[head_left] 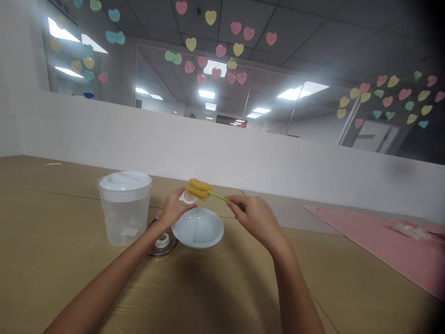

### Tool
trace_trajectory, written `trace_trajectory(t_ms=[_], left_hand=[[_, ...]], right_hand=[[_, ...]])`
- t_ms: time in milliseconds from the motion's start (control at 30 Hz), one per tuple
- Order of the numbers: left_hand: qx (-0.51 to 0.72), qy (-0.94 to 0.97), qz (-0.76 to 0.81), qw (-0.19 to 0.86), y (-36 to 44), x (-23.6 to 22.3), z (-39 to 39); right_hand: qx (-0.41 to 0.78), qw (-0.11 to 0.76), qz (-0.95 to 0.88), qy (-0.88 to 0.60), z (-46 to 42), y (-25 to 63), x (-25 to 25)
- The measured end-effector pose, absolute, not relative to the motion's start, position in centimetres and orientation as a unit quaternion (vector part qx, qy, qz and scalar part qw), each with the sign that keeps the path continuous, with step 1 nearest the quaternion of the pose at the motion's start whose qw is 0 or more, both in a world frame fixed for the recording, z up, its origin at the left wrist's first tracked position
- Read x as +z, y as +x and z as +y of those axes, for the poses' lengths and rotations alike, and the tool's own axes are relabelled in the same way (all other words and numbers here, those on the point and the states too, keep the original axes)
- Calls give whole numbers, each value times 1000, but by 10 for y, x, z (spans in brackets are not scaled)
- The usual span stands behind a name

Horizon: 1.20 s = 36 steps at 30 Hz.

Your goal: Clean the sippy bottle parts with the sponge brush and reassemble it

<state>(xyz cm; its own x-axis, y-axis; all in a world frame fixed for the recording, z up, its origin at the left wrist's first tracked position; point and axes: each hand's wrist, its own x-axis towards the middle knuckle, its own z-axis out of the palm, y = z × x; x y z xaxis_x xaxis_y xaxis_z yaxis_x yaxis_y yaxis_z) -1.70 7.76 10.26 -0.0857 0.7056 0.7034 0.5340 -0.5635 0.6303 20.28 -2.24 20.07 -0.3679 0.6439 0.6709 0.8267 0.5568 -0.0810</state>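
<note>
My left hand (pixel 173 207) is closed around a small white round cap (pixel 188 197), held above a white bowl (pixel 198 228). My right hand (pixel 251 216) grips the green handle of a yellow sponge brush (pixel 199 187). The brush's yellow head rests against the cap. Both hands hover over the wooden table (pixel 69 260), just behind the bowl.
A clear plastic pitcher with a white lid (pixel 124 207) stands left of the bowl. A round metal lid with a white knob (pixel 162 241) lies between them. A pink mat (pixel 378 241) covers the table's right side. A white partition wall (pixel 243 157) runs behind.
</note>
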Motion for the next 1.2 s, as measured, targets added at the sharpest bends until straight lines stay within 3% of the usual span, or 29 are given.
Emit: trace_trajectory(t_ms=[133, 300, 533, 1200], left_hand=[[593, 660, 454, 86, -23, 110, 93], [543, 730, 415, -6, -30, 112, 99], [495, 788, 362, -61, -3, 108, 88], [411, 849, 327, -53, -10, 112, 84]], right_hand=[[-114, 314, -801, -497, -16, 189, 197], [-54, 233, -780, -578, -9, 181, 194], [-81, 164, -774, -606, -1, 164, 186], [-74, 227, -799, -551, 13, 166, 182]])
